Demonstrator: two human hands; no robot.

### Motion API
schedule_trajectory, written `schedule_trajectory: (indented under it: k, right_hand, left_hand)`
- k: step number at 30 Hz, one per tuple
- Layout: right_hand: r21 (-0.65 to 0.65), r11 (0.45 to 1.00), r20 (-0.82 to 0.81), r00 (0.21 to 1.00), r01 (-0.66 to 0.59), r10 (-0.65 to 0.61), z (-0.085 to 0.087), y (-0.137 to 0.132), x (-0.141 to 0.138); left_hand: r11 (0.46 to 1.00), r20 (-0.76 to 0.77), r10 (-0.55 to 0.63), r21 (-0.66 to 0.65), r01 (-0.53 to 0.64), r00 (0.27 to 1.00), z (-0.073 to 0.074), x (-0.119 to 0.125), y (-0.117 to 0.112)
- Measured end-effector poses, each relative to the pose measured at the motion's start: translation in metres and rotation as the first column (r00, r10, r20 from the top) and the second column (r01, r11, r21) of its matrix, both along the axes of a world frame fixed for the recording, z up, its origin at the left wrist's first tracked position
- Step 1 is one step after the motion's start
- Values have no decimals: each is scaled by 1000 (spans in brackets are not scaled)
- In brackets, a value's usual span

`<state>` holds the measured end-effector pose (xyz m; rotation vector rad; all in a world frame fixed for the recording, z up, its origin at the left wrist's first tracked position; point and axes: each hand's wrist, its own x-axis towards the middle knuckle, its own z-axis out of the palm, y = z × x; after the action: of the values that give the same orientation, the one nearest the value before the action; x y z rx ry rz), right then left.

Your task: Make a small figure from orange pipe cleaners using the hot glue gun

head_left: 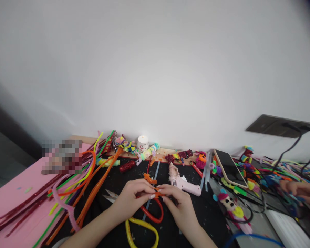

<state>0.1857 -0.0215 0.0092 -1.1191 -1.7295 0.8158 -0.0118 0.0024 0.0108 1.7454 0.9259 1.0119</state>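
Observation:
My left hand (136, 196) and my right hand (179, 203) meet above the black work surface, each pinching a short orange pipe cleaner (158, 193) between thumb and fingertips. Part of it is bent and hidden by my fingers. Just beyond my left fingertips is another small orange piece (150, 178). Below my hands lie scissors with one red handle loop (158, 215) and one yellow loop (142, 232); their blades (110, 195) show left of my left hand. A pale pink hot glue gun (187, 186) rests beyond my right hand.
Long coloured pipe cleaners (90, 193) spread over the pink surface (5, 203) at left. Pipe-cleaner figures and a white paper cup (143, 143) line the wall. A phone (229, 168), a monkey-like figure (232, 208) and another person's hand (299, 193) are at right.

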Motion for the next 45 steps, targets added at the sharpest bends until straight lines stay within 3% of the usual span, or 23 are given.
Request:
schedule_trajectory:
  k: [12, 45]
  right_hand:
    - [5, 1000, -3, 1000, -3, 3, -1, 1, 0]
    - [-19, 1000, -14, 1000, -8, 7, -1, 0, 0]
  left_hand:
    - [1000, 33, -1, -20, 2, 999, -3, 1, 1]
    - [1000, -53, -8, -15, 7, 999, -4, 0, 3]
